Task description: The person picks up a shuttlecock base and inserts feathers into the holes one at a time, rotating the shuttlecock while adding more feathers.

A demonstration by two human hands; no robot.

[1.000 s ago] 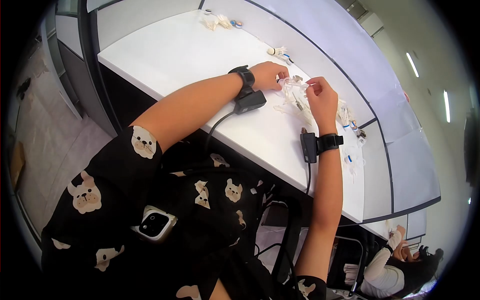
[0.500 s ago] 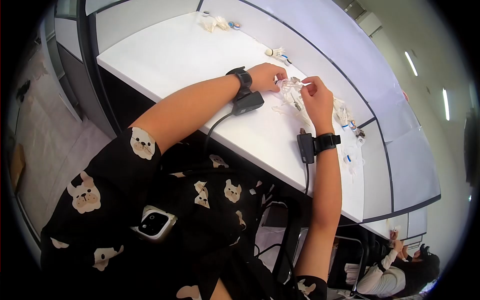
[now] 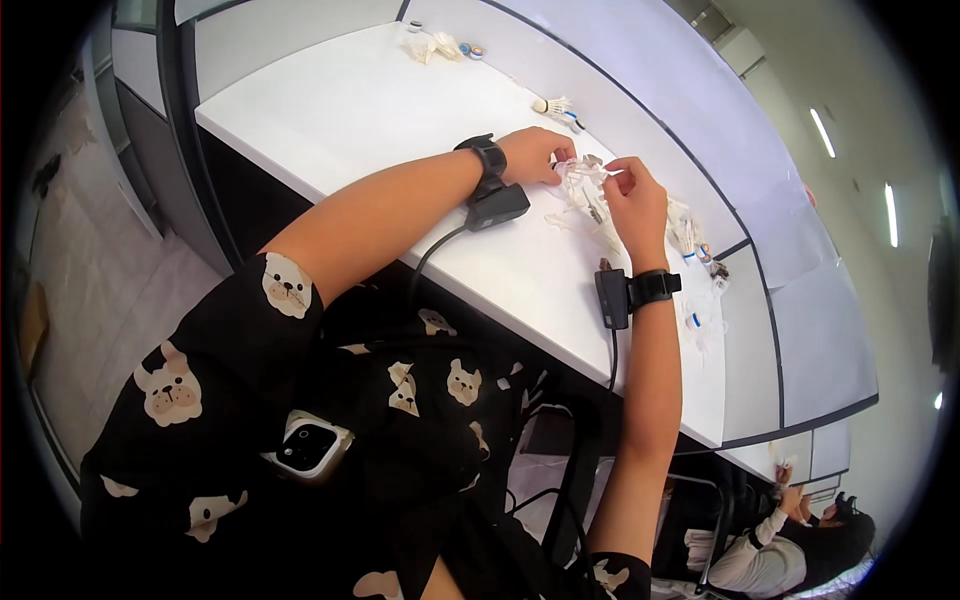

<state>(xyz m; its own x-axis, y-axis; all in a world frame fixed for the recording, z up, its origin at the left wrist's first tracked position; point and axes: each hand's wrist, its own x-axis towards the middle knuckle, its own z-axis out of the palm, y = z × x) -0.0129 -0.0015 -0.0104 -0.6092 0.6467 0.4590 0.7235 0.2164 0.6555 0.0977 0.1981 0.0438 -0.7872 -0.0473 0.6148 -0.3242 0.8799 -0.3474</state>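
My left hand (image 3: 535, 156) is closed, its thumb and fingers bent round the near end of a frayed white shuttlecock (image 3: 578, 180). From the other side my right hand (image 3: 637, 200) reaches in with thumb and forefinger pinched at the shuttlecock's edge; whatever sits between those fingertips is too small to make out. Loose white feather pieces (image 3: 603, 230) lie on the table under and beside my hands. Both wrists carry black straps with small black boxes and cables.
On the white table (image 3: 330, 120) a shuttlecock (image 3: 552, 105) lies by the back partition. Feather scraps (image 3: 432, 47) lie at the far left. More shuttlecocks (image 3: 688, 238) and a blue-banded piece (image 3: 694, 321) lie to the right. Another person (image 3: 775, 550) sits at the lower right.
Hardly anything differs. My right hand has shifted very slightly, and both hands stay at the shuttlecock. The view has tilted a little.
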